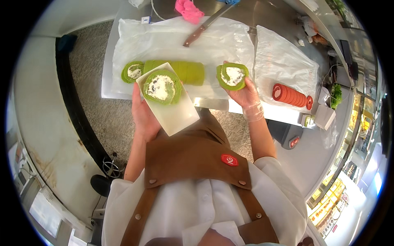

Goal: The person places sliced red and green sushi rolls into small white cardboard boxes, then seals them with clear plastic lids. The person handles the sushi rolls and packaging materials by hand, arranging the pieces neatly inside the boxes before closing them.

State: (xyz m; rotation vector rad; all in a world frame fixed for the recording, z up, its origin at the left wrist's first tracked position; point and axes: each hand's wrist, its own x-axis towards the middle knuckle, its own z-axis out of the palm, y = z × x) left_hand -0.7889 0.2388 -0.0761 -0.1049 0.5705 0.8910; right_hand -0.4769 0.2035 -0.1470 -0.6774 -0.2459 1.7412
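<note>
My left hand (pixel 145 115), bare, holds a white rectangular box (pixel 175 118) from its left side. Inside, at the box's upper end, sits a green cake roll slice (pixel 162 87) with white cream and dark bits. My right hand (pixel 244 92), in a clear plastic glove, grips another green cream-filled slice (pixel 232 76). Behind the box a sliced green roll (pixel 187 72) lies on white paper (pixel 154 40), its left end slices (pixel 133 72) leaning apart. On the right-hand paper sheet lies a sliced red roll (pixel 289 94) with one small slice standing at its right end.
A long knife (pixel 206 26) with a brown handle lies across the paper's far edge. Near it are a pink crumpled cloth or glove (pixel 189 11) and a blue item (pixel 229 1). White boxes (pixel 324 117) and a green plant (pixel 336 96) stand at the right. The metal table's edge (pixel 212 104) runs before me.
</note>
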